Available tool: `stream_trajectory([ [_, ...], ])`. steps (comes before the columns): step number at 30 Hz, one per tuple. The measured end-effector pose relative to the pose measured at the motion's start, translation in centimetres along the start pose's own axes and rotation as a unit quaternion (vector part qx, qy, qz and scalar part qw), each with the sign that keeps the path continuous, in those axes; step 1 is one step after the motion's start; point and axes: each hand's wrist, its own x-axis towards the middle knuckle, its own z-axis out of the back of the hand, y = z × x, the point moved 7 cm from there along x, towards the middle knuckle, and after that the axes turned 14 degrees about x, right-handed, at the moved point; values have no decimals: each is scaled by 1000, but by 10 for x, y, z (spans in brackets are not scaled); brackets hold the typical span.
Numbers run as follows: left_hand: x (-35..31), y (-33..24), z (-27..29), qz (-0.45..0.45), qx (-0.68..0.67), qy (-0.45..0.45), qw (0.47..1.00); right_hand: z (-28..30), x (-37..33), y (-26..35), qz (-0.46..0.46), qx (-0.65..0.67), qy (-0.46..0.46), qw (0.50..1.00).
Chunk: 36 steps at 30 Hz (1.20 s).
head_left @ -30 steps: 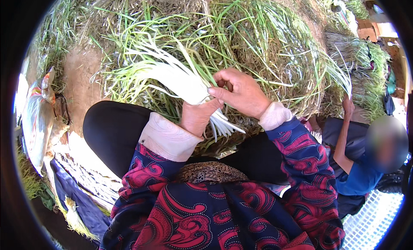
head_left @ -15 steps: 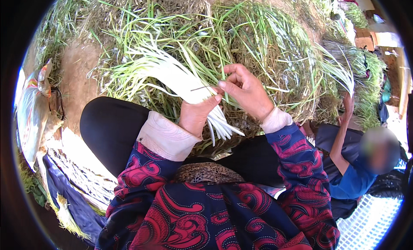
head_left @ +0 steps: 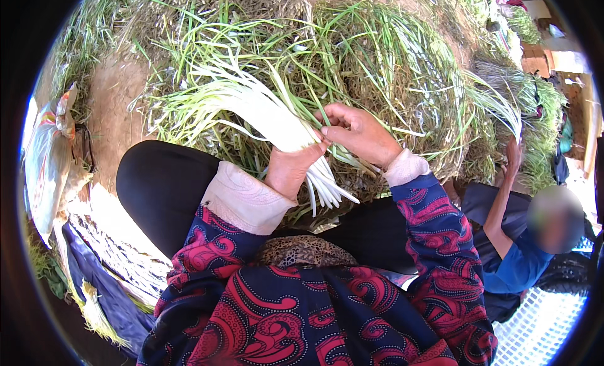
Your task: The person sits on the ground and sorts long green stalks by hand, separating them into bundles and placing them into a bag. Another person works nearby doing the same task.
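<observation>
My left hand (head_left: 292, 167) is wrapped round a bundle of long, slender green-and-white stalks (head_left: 264, 117), which look like young garlic or spring onions. Their leafy ends fan out to the far left, and the white ends (head_left: 326, 188) stick out below my hand. My right hand (head_left: 362, 134) is beside the bundle, close to my left thumb. Its thumb and fingers are bent together in a pinch; what they grip, if anything, is too small or hidden to make out.
A big heap of loose green stalks (head_left: 390, 70) spreads beyond my hands. At right a person in blue (head_left: 519, 262) holds up another bunch of stalks (head_left: 500, 108). A clear plastic bag (head_left: 47, 171) and dark cloth (head_left: 104, 290) lie at left, beside my black-clad knee (head_left: 160, 196).
My right hand has shifted slightly down, its fingertips now closer to my left thumb. A thin dark strand that lay across the bundle no longer shows. My left hand keeps its grip.
</observation>
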Motion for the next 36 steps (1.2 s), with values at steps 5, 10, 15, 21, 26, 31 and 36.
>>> stream_trajectory([
  [5, 1, -1, 3, -1, 21, 8, 1000, 10, -5, 14, 106, -156, -66, 980],
  [10, 10, -12, 9, 21, -110, -2, 994, -19, -28, 41, 162, -192, 28, 968],
  [15, 10, -14, 9, 78, -83, 4, 993, -35, -47, 40, 265, -252, 109, 924],
  [21, 19, -40, 42, -23, -58, -105, 992, 10, -77, -64, -59, -392, 240, 886],
  [26, 32, -54, 52, -67, -79, -164, 981, 129, -137, -171, -321, -514, 242, 758],
  [31, 29, -110, 95, -128, -196, -96, 968, 158, -176, -202, -403, -560, 167, 704],
  [36, 17, -101, 56, -87, -150, -47, 984, 90, -104, -56, -76, -311, 26, 947],
])
